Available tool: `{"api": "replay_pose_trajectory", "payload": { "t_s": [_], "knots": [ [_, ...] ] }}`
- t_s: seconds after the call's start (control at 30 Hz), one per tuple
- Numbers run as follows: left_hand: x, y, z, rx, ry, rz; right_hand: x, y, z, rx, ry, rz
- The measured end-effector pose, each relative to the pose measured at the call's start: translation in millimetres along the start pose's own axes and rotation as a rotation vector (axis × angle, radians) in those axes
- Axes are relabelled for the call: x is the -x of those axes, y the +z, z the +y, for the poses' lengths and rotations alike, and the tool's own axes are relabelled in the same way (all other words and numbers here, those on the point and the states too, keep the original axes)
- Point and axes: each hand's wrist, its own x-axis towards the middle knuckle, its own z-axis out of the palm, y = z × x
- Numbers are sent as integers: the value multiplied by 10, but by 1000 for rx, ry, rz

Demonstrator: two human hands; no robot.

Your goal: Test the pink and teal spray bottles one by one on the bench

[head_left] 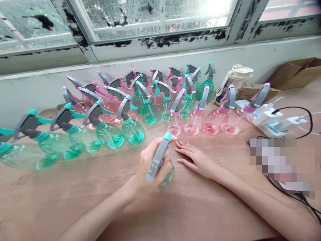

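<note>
My left hand (146,164) is wrapped round the neck of a green spray bottle (168,176) with a grey trigger head and a teal nozzle. The bottle is near the middle of the wooden table, partly hidden by the hand. Beside it my right hand (198,160) lies flat on the tabletop, fingers stretched toward the bottle and holding nothing. Just beyond stand a pink spray bottle (173,125) and, to the left, a green spray bottle (132,132).
Several more green and pink spray bottles stand in rows toward the window wall (30,87). On the right are a white cup (239,75), a cardboard box (296,73), a power strip with chargers (271,125) and black cables. A blurred-out object (281,164) lies below them.
</note>
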Motion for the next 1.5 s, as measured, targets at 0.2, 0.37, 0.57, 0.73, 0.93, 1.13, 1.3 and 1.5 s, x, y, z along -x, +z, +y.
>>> {"api": "replay_pose_trajectory", "payload": {
  "t_s": [0.2, 0.37, 0.57, 0.73, 0.93, 1.13, 1.3, 1.5],
  "knots": [
    [-13, -17, 26, 8, -40, -37, 0, -1, -1, -8, 2, 4],
    [-18, -24, 47, 9, -61, -40, 2, -3, 0, -3, -5, 5],
    [-26, -17, 21, 15, -31, -34, 3, 1, 6, 12, -7, -3],
    [-61, -25, 44, -23, -18, -28, -1, -4, 1, 6, 5, -5],
    [-77, -46, 90, -119, -8, 21, -2, -21, -19, -11, 1, -2],
    [-74, -60, 84, -139, -20, 10, -2, -10, -4, -23, -2, 6],
    [-31, -18, 44, -69, -47, 9, -2, -10, -1, -9, -4, -8],
    [3, 28, 35, -89, -41, 57, -2, -14, -11, -12, -5, 3]
  ]
}}
